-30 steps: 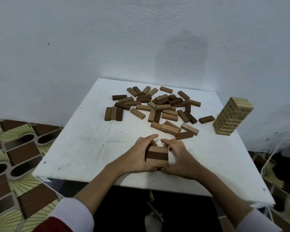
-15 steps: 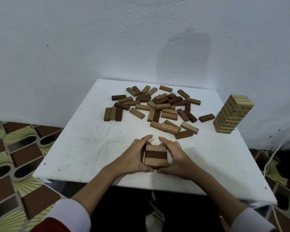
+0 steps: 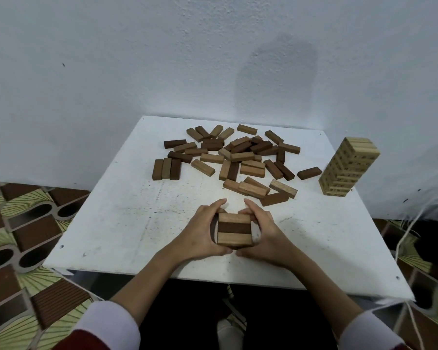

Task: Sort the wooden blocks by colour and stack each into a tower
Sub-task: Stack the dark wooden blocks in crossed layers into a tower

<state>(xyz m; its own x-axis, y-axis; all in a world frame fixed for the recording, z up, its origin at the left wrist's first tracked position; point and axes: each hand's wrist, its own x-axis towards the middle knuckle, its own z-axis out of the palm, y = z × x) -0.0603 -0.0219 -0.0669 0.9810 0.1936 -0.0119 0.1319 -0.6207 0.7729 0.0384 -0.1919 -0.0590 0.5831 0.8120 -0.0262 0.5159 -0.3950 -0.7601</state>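
Now left hand and right hand clasp the block stack between them.

Single head cam, looks fwd and down, table close below

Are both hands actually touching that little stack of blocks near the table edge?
Touching. The head view shows the left hand and right hand cupped against opposite sides of the small stack.

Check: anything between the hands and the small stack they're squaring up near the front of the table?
Nothing visible. The left hand and right hand already cup the small stack from both sides. The loose blocks lie behind it, toward the wall, apart from the hands.
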